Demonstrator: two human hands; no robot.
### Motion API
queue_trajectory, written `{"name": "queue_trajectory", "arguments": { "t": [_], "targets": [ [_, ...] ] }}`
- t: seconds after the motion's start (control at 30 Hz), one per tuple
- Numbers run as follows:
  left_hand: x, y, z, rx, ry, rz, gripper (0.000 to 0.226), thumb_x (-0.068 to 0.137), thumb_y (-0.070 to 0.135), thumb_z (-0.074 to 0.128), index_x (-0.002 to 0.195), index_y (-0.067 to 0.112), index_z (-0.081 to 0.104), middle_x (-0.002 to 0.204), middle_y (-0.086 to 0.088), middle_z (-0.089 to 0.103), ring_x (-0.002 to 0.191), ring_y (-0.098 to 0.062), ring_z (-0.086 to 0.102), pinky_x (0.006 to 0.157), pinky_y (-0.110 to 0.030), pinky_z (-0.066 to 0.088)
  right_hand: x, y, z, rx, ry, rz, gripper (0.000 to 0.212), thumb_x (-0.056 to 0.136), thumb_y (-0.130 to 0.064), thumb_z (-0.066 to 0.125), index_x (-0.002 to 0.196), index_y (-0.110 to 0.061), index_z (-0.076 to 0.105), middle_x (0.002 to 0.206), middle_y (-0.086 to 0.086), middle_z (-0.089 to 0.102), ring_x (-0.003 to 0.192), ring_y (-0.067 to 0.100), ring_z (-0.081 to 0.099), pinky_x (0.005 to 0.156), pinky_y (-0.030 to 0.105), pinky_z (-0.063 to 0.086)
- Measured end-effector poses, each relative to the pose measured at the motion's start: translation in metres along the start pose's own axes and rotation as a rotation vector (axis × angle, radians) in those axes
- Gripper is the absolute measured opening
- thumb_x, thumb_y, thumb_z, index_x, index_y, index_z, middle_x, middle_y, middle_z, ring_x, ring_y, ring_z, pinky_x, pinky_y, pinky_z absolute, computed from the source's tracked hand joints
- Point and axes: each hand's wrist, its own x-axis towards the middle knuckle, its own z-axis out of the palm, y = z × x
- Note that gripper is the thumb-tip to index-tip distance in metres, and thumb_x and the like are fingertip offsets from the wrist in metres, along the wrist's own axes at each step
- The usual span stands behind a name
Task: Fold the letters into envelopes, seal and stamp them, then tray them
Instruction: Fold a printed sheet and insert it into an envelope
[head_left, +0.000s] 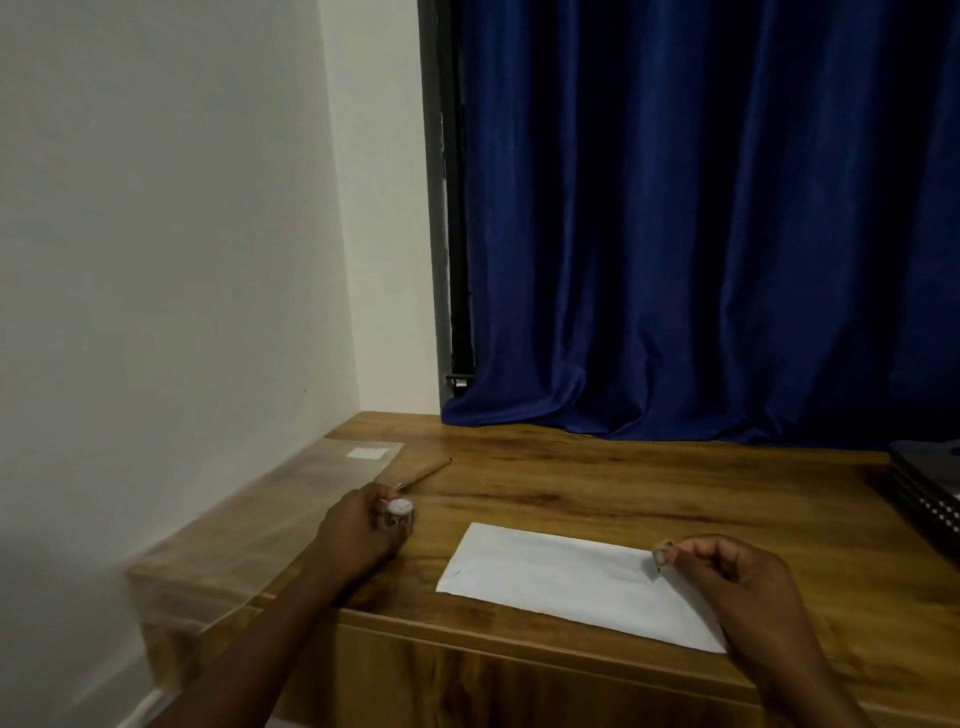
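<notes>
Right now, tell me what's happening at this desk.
A person is stamping mail at a wooden desk. The left hand grips a small roll of stamps standing on the desk. The right hand pinches a single stamp just over the right end of a white envelope lying flat near the front edge; the stamp is not yet pressed down. A pencil lies behind the left hand, beside a clear plastic sheet. A dark tray sits at the far right.

Dim indoor light, soft overall focus, blurred clear sheet (291, 499) at left, wide-angle bending at edges
</notes>
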Motion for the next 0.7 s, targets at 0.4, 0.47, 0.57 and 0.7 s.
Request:
{"name": "queue_trajectory", "arguments": {
  "t": [0.4, 0.47, 0.57, 0.7],
  "targets": [
    [-0.051, 0.122, 0.092, 0.08, -0.249, 0.63, 0.048, 0.088, 0.057, 0.065, 0.132, 0.037, 0.061, 0.137, 0.018, 0.054, 0.126, 0.0, 0.045, 0.109, -0.033, 0.041, 0.002, -0.005, -0.002, 0.219, 0.066, 0.073, 0.005, 0.086, -0.009, 0.077, 0.083, -0.005, 0.079, 0.081, 0.006, 0.079, 0.084, 0.026, 0.073, 0.071, 0.033, 0.055],
    [-0.062, 0.138, 0.119, 0.119, -0.32, 0.692, 0.049, 0.09, 0.061, 0.056, 0.133, 0.038, 0.06, 0.136, 0.019, 0.053, 0.127, -0.003, 0.045, 0.109, -0.035, 0.039, 0.002, -0.004, -0.003, 0.247, 0.078, 0.097, 0.006, 0.087, -0.008, 0.076, 0.084, -0.003, 0.078, 0.083, 0.011, 0.079, 0.086, 0.032, 0.074, 0.078, 0.043, 0.059],
    [-0.07, 0.149, 0.145, 0.174, -0.376, 0.682, 0.048, 0.095, 0.061, 0.047, 0.137, 0.038, 0.056, 0.138, 0.019, 0.052, 0.129, -0.006, 0.045, 0.111, -0.033, 0.034, 0.003, -0.003, -0.006, 0.262, 0.075, 0.119, 0.007, 0.086, -0.007, 0.077, 0.084, -0.001, 0.078, 0.084, 0.016, 0.078, 0.088, 0.038, 0.074, 0.084, 0.051, 0.059],
    [-0.072, 0.145, 0.15, 0.195, -0.424, 0.62, 0.053, 0.097, 0.064, 0.042, 0.141, 0.038, 0.053, 0.146, 0.019, 0.05, 0.135, -0.005, 0.042, 0.118, -0.031, 0.031, 0.007, -0.005, -0.014, 0.232, 0.023, 0.139, 0.009, 0.087, -0.009, 0.076, 0.087, 0.0, 0.079, 0.087, 0.015, 0.079, 0.088, 0.031, 0.074, 0.084, 0.044, 0.059]
  ]
}}
